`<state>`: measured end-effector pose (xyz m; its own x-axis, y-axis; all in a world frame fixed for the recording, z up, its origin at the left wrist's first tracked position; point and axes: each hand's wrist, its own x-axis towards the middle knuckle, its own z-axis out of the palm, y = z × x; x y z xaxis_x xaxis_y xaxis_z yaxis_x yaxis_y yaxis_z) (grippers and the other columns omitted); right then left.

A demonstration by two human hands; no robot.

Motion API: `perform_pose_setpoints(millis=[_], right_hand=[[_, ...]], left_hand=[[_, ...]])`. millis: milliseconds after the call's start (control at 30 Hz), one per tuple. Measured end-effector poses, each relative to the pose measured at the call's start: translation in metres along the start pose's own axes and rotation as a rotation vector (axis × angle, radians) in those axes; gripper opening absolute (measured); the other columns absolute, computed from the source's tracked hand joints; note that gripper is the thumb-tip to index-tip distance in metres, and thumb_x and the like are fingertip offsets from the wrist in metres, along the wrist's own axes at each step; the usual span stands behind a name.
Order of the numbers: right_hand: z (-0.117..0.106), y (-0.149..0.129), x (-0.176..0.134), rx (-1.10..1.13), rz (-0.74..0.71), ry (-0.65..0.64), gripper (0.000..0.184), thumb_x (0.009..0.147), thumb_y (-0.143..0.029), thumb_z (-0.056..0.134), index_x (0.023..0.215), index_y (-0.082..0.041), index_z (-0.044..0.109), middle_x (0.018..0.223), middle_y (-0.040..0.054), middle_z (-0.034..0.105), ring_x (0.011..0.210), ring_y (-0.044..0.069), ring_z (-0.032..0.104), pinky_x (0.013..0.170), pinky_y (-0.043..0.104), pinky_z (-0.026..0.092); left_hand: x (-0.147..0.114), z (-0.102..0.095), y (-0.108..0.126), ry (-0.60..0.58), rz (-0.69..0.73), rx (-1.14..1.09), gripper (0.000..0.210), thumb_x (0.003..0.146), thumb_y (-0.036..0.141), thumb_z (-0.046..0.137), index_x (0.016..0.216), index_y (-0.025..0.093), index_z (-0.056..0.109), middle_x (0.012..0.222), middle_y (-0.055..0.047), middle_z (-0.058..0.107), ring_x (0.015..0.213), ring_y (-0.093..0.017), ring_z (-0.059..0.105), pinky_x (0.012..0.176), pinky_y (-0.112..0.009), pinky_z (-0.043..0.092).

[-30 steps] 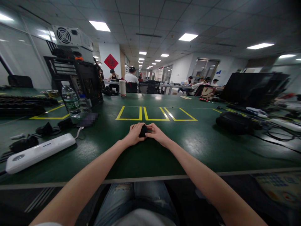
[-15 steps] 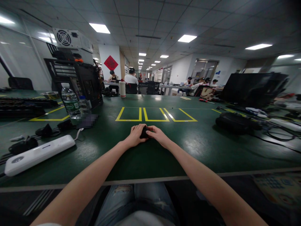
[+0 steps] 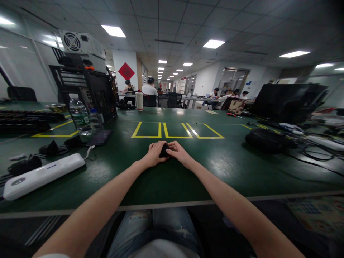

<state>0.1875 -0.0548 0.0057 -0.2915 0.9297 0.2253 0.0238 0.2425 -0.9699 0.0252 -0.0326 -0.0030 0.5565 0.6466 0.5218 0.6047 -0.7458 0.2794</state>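
Note:
Between my two hands sits a small black object (image 3: 163, 150), mostly covered by fingers, so its kind cannot be made out. My left hand (image 3: 154, 153) curls around its left side, knuckles up. From the right, my right hand (image 3: 177, 152) grips it with thumb and fingertips. Both hands are low over the green tabletop (image 3: 172, 179), just in front of the yellow tape outlines (image 3: 176, 137).
On the left are a white power strip (image 3: 44, 175), a water bottle (image 3: 79, 114) and an open computer case (image 3: 88, 86). A black pouch-like item (image 3: 268, 140), cables and a dark monitor (image 3: 290, 102) occupy the right. A white cup (image 3: 139, 101) stands at the far edge.
Both hands keep hold of the black object in nearly the same place. The view has shifted very slightly.

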Motion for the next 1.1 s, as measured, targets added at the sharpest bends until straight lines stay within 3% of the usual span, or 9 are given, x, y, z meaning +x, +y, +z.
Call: perform_pose_setpoints(millis=[133, 300, 500, 800, 933, 1100], right_hand=[[-0.0012, 0.0001, 0.0011, -0.022, 0.025, 0.001, 0.031, 0.066, -0.031, 0.061, 0.091, -0.019, 0.048, 0.096, 0.0043, 0.054, 0.093, 0.016, 0.05, 0.081, 0.036, 0.041], [-0.0035, 0.0003, -0.0001, 0.011, -0.02, -0.063, 0.036, 0.061, -0.025, 0.066, 0.09, -0.021, 0.046, 0.089, 0.0009, 0.055, 0.09, 0.015, 0.051, 0.081, 0.034, 0.041], [-0.0032, 0.0023, 0.0004, 0.04, -0.022, -0.057, 0.026, 0.069, -0.032, 0.059, 0.089, -0.022, 0.046, 0.085, 0.0005, 0.055, 0.084, 0.014, 0.053, 0.077, 0.033, 0.043], [-0.0047, 0.0074, 0.0039, -0.012, 0.014, -0.023, 0.031, 0.067, -0.031, 0.061, 0.093, -0.02, 0.048, 0.097, 0.0041, 0.053, 0.094, 0.017, 0.05, 0.08, 0.035, 0.042], [-0.0055, 0.0027, 0.001, 0.025, -0.023, -0.085, 0.036, 0.063, -0.029, 0.065, 0.093, -0.022, 0.046, 0.09, 0.0013, 0.055, 0.091, 0.015, 0.051, 0.081, 0.035, 0.041], [-0.0041, 0.0025, 0.0005, 0.022, -0.022, -0.052, 0.029, 0.068, -0.034, 0.06, 0.09, -0.022, 0.046, 0.086, 0.0005, 0.054, 0.085, 0.014, 0.052, 0.075, 0.032, 0.044]], left_hand=[[0.0002, -0.0006, -0.0001, -0.001, 0.001, 0.003, 0.057, 0.065, 0.032, 0.06, 0.114, 0.021, 0.032, 0.11, -0.005, 0.045, 0.102, -0.024, 0.043, 0.09, -0.04, 0.027], [-0.0006, -0.0011, -0.0001, -0.003, 0.005, -0.005, 0.055, 0.066, 0.03, 0.06, 0.113, 0.022, 0.033, 0.107, -0.004, 0.046, 0.101, -0.023, 0.043, 0.09, -0.039, 0.027], [-0.0003, -0.0003, 0.0, 0.003, 0.003, -0.011, 0.057, 0.065, 0.031, 0.061, 0.113, 0.022, 0.032, 0.108, -0.004, 0.046, 0.101, -0.023, 0.043, 0.09, -0.039, 0.027], [0.0005, 0.0011, -0.0007, 0.011, 0.0, -0.002, 0.057, 0.064, 0.031, 0.061, 0.113, 0.022, 0.033, 0.109, -0.005, 0.046, 0.101, -0.024, 0.044, 0.089, -0.04, 0.027], [0.0003, -0.0001, -0.0004, 0.006, -0.003, -0.008, 0.057, 0.064, 0.03, 0.061, 0.113, 0.022, 0.033, 0.109, -0.005, 0.046, 0.101, -0.024, 0.044, 0.089, -0.04, 0.027], [0.0004, -0.0026, 0.0016, -0.005, 0.001, -0.024, 0.057, 0.065, 0.032, 0.06, 0.114, 0.022, 0.032, 0.11, -0.006, 0.045, 0.103, -0.024, 0.043, 0.09, -0.041, 0.027]])
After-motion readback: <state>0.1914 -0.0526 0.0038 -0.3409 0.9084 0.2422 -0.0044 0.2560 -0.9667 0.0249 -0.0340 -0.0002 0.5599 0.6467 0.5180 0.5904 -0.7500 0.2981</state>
